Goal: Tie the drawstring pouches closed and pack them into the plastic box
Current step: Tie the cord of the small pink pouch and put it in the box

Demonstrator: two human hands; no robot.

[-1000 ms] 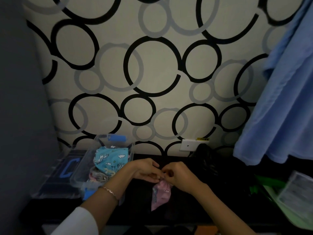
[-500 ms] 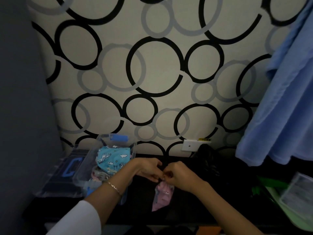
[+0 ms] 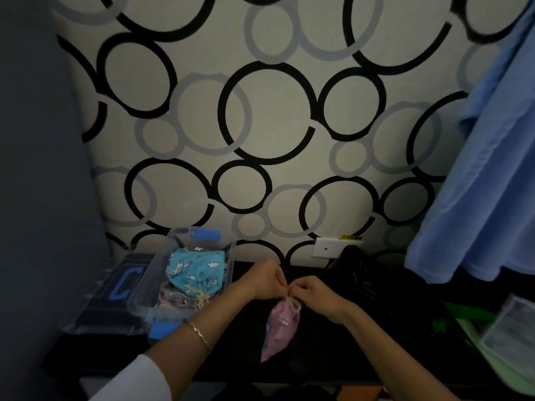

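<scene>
Beside 1 box (image 3: 140, 293), left hand (image 3: 265, 280) and right hand (image 3: 315, 293), pinch grips on 1 pink pouch (image 3: 279, 328).

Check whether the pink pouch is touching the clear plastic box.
Apart. The head view shows the pink pouch well right of the plastic box, with the left forearm and a strip of dark tabletop between them.

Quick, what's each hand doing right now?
Left hand: closed, pinching the drawstring of the pink pouch.
Right hand: closed, pinching the same drawstring.
</scene>
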